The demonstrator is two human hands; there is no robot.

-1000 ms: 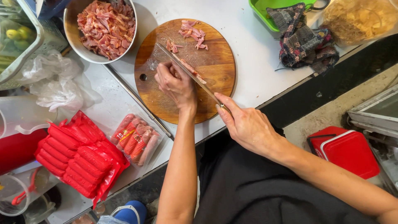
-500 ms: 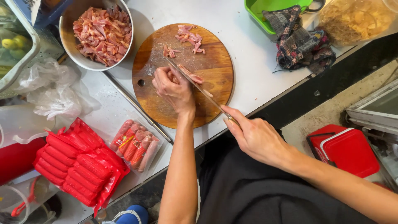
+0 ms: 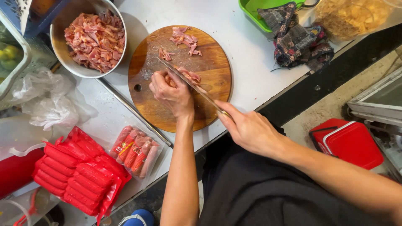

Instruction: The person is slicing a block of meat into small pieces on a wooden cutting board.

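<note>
Left hand [image 3: 171,94] curled down on a piece of meat [image 3: 188,76] mid round wooden cutting board [image 3: 209,100], on white desk [image 3: 234,37]. Right hand [image 3: 247,127] closed around knife [image 3: 188,83] handle, blade lying across the meat beside the left fingers. Bowl of chopped meat [image 3: 94,39] upper left.

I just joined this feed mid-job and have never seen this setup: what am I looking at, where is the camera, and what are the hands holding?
There is no machine here. One camera, worn on a person's head, looks down at their two bare hands. The right hand grips a knife; the left hand pins meat on a round wooden cutting board. On the white counter sit a metal bowl of chopped meat, red sausage packs, plastic bags and a patterned cloth.
</note>
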